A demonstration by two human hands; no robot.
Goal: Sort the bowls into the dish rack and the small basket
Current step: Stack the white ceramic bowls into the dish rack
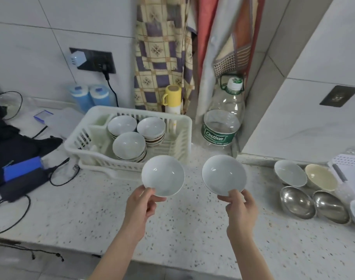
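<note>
My left hand pinches the near rim of a white bowl, held tilted above the counter just in front of the dish rack. My right hand pinches the near rim of a second white bowl in the same way. The white plastic dish rack stands behind them and holds three stacks of white bowls. On the counter at the right lie a white bowl, a cream bowl and two steel bowls. No small basket is in view.
A large clear water bottle stands right of the rack, a yellow-capped flask behind it. Black gear and cables cover the counter's left side. A white perforated item sits at the far right. Speckled countertop lies below my hands.
</note>
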